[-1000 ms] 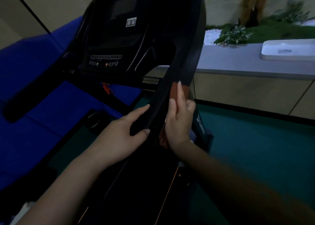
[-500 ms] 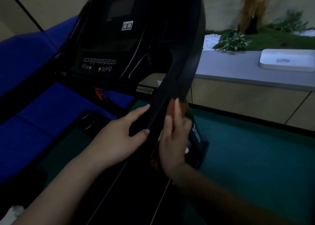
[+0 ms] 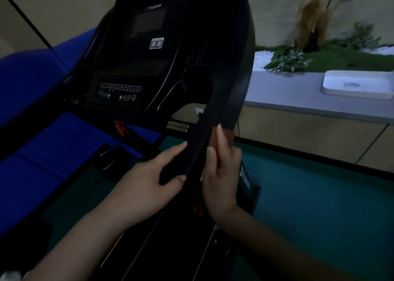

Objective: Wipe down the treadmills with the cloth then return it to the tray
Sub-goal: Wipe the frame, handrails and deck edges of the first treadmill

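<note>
Hands work on the right handrail point(image 3: 213, 131) of a black treadmill point(image 3: 149, 67) in a dim room. That rail's long axis runs from the console down toward the viewer, sloping lower-left. The left hand point(image 3: 147, 187) wraps the rail from its left side, thumb and forefinger curled around it as a steadying grip. The right hand point(image 3: 221, 174), fingers straight, presses a reddish-brown cloth point(image 3: 227, 135) flat against the rail's right face, so the cloth lies under that palm, just across the rail from the left grip. Wiping likely continues along the rail. A white tray point(image 3: 358, 84) sits well apart on the grey worktop point(image 3: 287, 93) to the right. Compared with a second ago, both hands sit lower in view and the cloth hand has barely shifted along the rail.
</note>
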The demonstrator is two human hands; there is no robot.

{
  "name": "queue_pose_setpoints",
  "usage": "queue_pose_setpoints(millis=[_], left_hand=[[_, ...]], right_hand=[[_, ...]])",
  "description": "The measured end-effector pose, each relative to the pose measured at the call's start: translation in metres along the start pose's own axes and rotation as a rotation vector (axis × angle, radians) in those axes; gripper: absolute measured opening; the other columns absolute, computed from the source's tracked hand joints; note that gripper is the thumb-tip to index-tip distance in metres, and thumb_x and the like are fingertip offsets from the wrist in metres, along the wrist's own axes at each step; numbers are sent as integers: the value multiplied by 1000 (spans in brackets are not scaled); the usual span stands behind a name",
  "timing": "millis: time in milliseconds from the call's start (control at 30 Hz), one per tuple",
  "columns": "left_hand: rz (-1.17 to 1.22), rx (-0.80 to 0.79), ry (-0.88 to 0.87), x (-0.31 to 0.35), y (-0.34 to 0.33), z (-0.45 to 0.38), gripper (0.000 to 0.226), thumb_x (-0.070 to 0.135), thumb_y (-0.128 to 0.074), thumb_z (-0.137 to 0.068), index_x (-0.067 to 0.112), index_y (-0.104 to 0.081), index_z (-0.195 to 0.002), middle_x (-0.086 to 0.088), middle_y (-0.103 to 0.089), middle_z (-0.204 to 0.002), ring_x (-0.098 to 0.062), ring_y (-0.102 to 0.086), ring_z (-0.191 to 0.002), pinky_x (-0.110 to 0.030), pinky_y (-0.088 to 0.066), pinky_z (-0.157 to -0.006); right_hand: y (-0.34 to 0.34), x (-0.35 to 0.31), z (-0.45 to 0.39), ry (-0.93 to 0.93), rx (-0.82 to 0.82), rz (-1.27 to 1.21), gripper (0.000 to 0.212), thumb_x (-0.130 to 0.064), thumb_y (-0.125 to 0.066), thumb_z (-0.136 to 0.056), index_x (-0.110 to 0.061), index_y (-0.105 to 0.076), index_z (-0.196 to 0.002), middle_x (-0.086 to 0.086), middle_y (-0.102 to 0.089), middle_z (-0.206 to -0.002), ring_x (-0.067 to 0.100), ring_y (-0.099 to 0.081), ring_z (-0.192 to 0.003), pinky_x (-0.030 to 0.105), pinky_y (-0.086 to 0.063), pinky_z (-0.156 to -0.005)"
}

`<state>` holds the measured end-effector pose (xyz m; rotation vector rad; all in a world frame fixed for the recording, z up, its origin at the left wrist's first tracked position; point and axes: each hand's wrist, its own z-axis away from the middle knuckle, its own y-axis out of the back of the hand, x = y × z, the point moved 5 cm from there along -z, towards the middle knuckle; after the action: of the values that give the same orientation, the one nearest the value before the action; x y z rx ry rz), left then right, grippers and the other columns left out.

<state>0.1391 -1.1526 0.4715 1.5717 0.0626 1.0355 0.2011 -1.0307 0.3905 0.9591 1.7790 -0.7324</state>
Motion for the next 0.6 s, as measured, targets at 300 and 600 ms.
queue_pose_setpoints(millis=[300, 600], left_hand=[[-26, -5, -2, 3, 2, -2, 64, 40, -59, -86, 74, -21, -127, 29, -60, -104, -8, -62, -102, -16, -47, -80], [6, 15, -5, 5, 2, 0, 63, 41, -59, -85, 74, -23, -126, 38, -56, -99, -5, -61, -99, -14, -47, -80]], right_hand=[[9, 14, -37, -58, 19, 22, 47, -24, -42, -100, -47, -33, -140, 4, -40, -109, -2, -50, -87, -2, -34, -77], [15, 19, -98, -40, -11, 117, 49, -24, -41, -100, -33, -30, -147, 9, -42, -113, -19, -44, -78, -8, -28, -69]])
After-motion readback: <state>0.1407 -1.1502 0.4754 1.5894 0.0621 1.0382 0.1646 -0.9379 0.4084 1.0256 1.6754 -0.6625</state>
